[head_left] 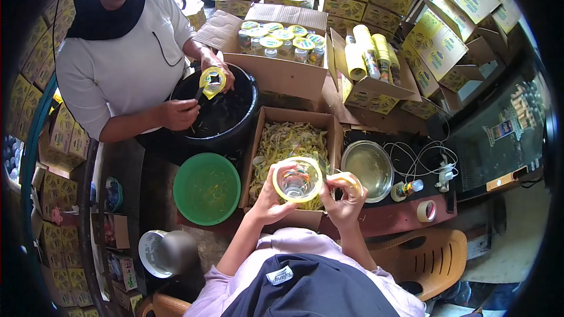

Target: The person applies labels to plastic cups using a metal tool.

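Observation:
My left hand (269,204) is closed around a clear plastic cup (298,179) with a yellow rim, its round mouth tilted toward me. Close to the cup's right side, my right hand (345,204) is closed with fingers bent; a thin edge shows near its fingertips, but I cannot make out what it holds. Both hands are above the near part of a cardboard box (333,126) filled with thin yellow and clear strips (288,135). Across from me, another person holds a yellow-rimmed cup (212,82) and a slim dark tool over a black bucket (254,103).
Left of the strip box is a green basin (207,189); to its right, a metal bowl (368,171). White cables (411,152), a tape roll (426,211) and a small bottle (408,189) lie farther right. Behind, a carton (282,73) holds yellow-lidded cups. Stacked cartons surround the table.

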A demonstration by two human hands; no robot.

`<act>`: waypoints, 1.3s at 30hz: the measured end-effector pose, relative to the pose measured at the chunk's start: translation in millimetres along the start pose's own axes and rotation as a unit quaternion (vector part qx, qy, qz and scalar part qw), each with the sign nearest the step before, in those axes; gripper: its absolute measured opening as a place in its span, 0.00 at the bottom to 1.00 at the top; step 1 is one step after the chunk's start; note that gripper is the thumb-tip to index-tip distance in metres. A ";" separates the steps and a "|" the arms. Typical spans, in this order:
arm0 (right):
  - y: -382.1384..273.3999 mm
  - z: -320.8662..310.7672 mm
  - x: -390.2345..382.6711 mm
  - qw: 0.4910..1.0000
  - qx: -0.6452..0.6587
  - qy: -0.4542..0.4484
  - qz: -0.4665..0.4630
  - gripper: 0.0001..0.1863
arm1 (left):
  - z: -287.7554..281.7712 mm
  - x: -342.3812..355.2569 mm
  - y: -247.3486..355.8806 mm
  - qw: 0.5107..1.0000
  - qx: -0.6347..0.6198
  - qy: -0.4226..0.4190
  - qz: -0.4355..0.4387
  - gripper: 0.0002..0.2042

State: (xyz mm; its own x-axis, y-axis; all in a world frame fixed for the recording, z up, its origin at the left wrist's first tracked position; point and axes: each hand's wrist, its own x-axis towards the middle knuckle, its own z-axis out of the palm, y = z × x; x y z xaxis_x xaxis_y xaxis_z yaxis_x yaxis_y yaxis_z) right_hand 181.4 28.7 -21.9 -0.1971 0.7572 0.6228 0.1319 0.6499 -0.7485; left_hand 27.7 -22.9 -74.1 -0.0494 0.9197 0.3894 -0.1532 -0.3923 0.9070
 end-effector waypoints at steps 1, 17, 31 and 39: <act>-0.7 1.2 -0.6 1.000 -0.001 -0.001 0.003 0.08 | 1.4 0.6 1.4 1.000 -0.009 0.010 -0.010 0.35; -1.0 -2.5 7.3 0.998 -0.051 -0.001 -0.035 0.07 | 8.2 5.7 4.8 0.994 0.100 0.016 -0.027 0.34; 1.5 -7.7 4.5 0.998 0.026 -0.048 0.031 0.07 | -1.9 10.3 14.1 0.997 0.048 -0.027 -0.050 0.33; 0.7 -4.1 6.8 0.998 0.029 -0.045 0.025 0.07 | -4.5 13.0 19.0 0.995 0.050 -0.061 -0.057 0.32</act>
State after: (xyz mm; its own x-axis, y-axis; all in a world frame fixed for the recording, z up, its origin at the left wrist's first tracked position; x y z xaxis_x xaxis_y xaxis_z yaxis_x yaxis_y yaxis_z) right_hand 184.2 34.5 -17.2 -0.2778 0.7786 0.5627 0.0878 0.6039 -0.7922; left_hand 19.6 -18.4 -52.5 0.0848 0.9518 0.2948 -0.0521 -0.2912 0.9552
